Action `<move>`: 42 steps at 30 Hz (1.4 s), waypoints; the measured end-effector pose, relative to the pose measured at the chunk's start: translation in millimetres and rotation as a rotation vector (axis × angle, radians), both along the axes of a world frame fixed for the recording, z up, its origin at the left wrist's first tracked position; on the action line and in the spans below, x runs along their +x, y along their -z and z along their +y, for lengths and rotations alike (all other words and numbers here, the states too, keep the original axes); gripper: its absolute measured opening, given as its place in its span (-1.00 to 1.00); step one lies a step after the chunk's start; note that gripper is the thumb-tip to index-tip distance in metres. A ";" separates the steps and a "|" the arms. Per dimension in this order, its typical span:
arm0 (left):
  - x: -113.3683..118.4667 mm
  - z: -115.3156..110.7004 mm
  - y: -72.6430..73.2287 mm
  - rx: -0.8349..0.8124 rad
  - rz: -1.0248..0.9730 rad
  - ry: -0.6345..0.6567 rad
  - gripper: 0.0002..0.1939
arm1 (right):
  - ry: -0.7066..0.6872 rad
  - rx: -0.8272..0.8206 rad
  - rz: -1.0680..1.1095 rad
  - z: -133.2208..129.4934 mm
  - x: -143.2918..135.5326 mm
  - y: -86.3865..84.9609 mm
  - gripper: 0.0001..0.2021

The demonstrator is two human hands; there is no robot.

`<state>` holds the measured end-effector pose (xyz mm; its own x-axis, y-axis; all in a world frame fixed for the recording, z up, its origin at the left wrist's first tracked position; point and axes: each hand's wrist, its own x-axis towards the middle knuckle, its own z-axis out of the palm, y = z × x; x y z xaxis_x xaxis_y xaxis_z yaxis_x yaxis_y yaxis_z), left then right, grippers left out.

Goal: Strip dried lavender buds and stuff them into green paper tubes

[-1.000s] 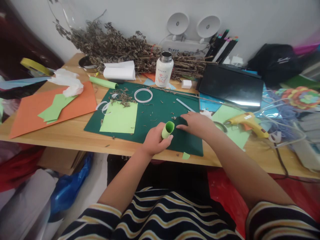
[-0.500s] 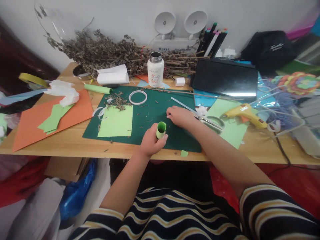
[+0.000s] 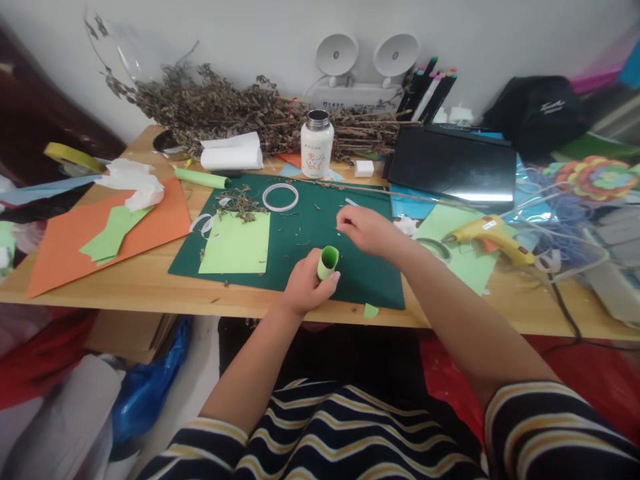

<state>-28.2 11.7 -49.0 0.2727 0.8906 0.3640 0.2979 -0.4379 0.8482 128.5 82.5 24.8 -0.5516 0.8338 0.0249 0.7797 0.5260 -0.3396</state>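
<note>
My left hand (image 3: 306,285) is wrapped round a light green paper tube (image 3: 328,263), whose open top faces me, over the front of the green cutting mat (image 3: 320,227). Just beyond it, my right hand (image 3: 365,230) is closed with fingertips pinched together; whatever they hold, if anything, is too small to make out. A light green paper square (image 3: 235,243) lies on the mat's left half, with dried plant bits (image 3: 244,203) along its top edge. Behind it rests a white tape ring (image 3: 281,198). My right forearm partly covers the scissors (image 3: 435,248).
A white bottle (image 3: 317,148) stands behind the mat, before a bundle of dried stems (image 3: 215,107). To the right are a yellow glue gun (image 3: 493,237) with a cord and a black tablet (image 3: 453,163). Orange paper (image 3: 65,247) lies left.
My right hand has lifted slightly off the mat, its fingers still pinched. The left hand keeps its hold on the paper tube. The whole view has shifted a little.
</note>
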 end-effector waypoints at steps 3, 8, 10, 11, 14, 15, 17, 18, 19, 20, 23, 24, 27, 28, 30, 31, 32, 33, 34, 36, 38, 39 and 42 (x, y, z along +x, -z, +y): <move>0.9 0.2 -3.8 0.006 0.041 0.007 -0.85 | -0.211 0.079 0.428 -18.6 1.4 -33.1 -0.90; 1.9 1.9 -3.7 0.138 0.055 -0.068 -0.85 | -0.520 0.138 0.308 -39.9 -6.3 -63.9 -0.87; 2.1 2.2 -3.8 0.190 0.069 -0.090 -0.87 | -0.562 0.163 0.256 -41.0 -8.2 -65.8 -0.88; 2.1 2.1 -4.3 0.201 0.069 -0.088 -0.87 | -0.576 0.176 0.248 -40.8 -8.2 -65.9 -0.88; 2.2 1.1 -6.9 0.167 0.061 -0.073 -0.87 | -0.585 0.201 0.318 -38.0 -4.9 -65.9 -0.86; 2.3 0.6 -8.0 0.138 0.062 -0.066 -0.87 | -0.570 0.204 0.370 -36.1 -3.0 -65.4 -0.85; 2.3 -0.2 -9.9 0.080 0.070 -0.055 -0.87 | -0.509 0.201 0.492 -29.5 1.1 -61.9 -0.83; 2.3 -0.5 -10.5 0.058 0.074 -0.050 -0.87 | -0.460 0.197 0.551 -24.6 2.9 -58.2 -0.83; 2.3 -0.7 -10.9 0.042 0.075 -0.048 -0.87 | -0.391 0.188 0.597 -18.5 4.4 -53.0 -0.83; 2.3 -0.9 -10.9 0.031 0.073 -0.049 -0.87 | -0.301 0.173 0.629 -11.5 5.4 -46.4 -0.83; 2.1 -1.3 -10.1 0.019 0.051 -0.041 -0.86 | 0.038 0.103 0.553 10.5 5.7 -19.9 -0.83; 2.0 -1.4 -9.7 0.020 0.048 -0.041 -0.86 | 0.108 0.081 0.451 16.4 5.0 -10.2 -0.83; 2.0 -2.0 -9.1 0.019 0.041 -0.045 -0.87 | 0.091 -0.017 0.084 27.1 2.7 15.5 -0.78; 2.1 -2.1 -9.2 0.011 0.039 -0.045 -0.87 | 0.079 -0.046 -0.012 28.7 2.0 22.2 -0.76; 2.5 -1.9 -9.5 -0.001 0.047 -0.043 -0.87 | 0.115 -0.075 -0.119 31.0 1.4 32.2 -0.71; 2.7 -1.6 -9.8 -0.003 0.060 -0.044 -0.87 | 0.153 -0.076 -0.136 32.2 1.2 35.6 -0.70; 3.0 -1.3 -10.1 -0.003 0.077 -0.047 -0.87 | 0.190 -0.073 -0.139 33.5 1.2 38.2 -0.71; 3.2 -0.9 -10.5 -0.002 0.092 -0.049 -0.87 | 0.214 -0.070 -0.137 35.0 1.1 40.1 -0.73; 3.4 -0.5 -10.8 0.000 0.101 -0.050 -0.87 | 0.225 -0.068 -0.136 36.6 1.0 41.6 -0.77; 3.7 0.1 -11.2 -0.003 0.106 -0.049 -0.86 | 0.227 -0.068 -0.141 39.3 0.5 43.9 -0.83; 3.9 0.5 -11.1 -0.008 0.104 -0.049 -0.85 | 0.224 -0.063 -0.148 40.9 -0.5 45.2 -0.85; 4.0 0.6 -11.0 -0.010 0.102 -0.053 -0.85 | 0.223 -0.059 -0.150 41.0 -1.2 44.8 -0.86; 3.9 0.4 -10.5 -0.010 0.094 -0.072 -0.86 | 0.223 -0.041 -0.133 36.7 -3.6 33.7 -0.86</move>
<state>-24.2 12.1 -38.6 0.2401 0.9124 0.3314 0.4065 -0.4045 0.8192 124.9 119.2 -8.8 -0.3505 0.9338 -0.0721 0.9141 0.3243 -0.2435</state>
